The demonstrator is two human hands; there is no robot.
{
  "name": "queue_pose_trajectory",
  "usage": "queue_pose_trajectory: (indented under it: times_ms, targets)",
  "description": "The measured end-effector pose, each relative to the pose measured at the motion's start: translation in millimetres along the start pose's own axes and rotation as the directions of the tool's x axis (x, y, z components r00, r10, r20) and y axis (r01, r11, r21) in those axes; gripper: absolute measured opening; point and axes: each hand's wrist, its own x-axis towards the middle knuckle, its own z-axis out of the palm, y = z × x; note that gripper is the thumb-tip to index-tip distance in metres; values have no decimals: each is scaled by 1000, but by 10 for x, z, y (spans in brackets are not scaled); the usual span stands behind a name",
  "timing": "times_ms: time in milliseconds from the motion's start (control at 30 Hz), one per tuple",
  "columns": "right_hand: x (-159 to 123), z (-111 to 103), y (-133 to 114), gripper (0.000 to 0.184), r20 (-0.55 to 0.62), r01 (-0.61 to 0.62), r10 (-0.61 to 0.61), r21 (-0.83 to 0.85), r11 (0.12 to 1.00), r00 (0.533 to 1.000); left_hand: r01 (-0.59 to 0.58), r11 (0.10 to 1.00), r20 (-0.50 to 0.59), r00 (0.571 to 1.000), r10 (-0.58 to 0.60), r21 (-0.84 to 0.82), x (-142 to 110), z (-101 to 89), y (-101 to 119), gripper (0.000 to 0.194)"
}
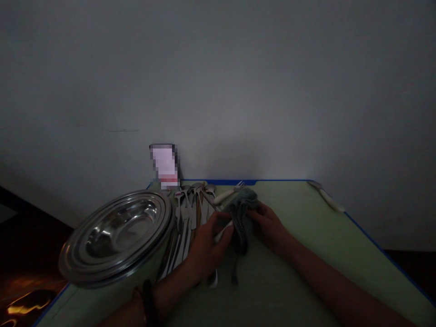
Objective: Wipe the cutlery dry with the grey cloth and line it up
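My left hand (pixel 213 245) is closed on the pale handle of a piece of cutlery (pixel 223 232); its far end is hidden in a grey-green knitted cloth (pixel 243 209). My right hand (pixel 269 225) pinches the cloth from the right, around the hidden end. Loose folds and a thin strand hang below the cloth. Just beyond it is a fork (pixel 231 192) with a cream handle, its tines pointing to the upper right. Several metal spoons (pixel 197 190) and knives (pixel 183 243) lie in a bunch left of my left hand, partly covered by it.
Stacked steel plates or shallow bowls (pixel 163 231) stand on the left of the green table (pixel 306 254). A phone (pixel 165 165) leans against the wall behind them. At the back right edge lies a cream-handled knife (pixel 327 196). The grey wall (pixel 272 91) borders the table's far side.
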Motion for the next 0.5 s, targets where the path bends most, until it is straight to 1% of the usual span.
queue_pose_trajectory:
  times_ms: [67, 200, 333, 467, 500]
  targets:
    - [-14, 14, -21, 20, 2, -24, 24, 8, 1000, 1000, 0, 1000, -12, 1000, 0, 11, -8, -8, 2, 22]
    - [-25, 37, -49, 17, -43, -66, 68, 47, 997, 997, -7, 999, -22, 1000, 8, 31, -15, -14, 9, 23]
    - [-15, 35, -57, 15, -69, -95, 103, 103, 990, 992, -19, 1000, -4, 1000, 19, -14, -17, -12, 25, 22]
    - [-21, 48, -95, 9, -12, -171, 177, 201, 965, 984, -19, 999, 5, 1000, 20, -41, -15, -12, 40, 22]
    - [-26, 51, -111, 11, 3, -189, 193, 218, 958, 981, -18, 999, 6, 1000, 18, -34, -15, -13, 39, 23]
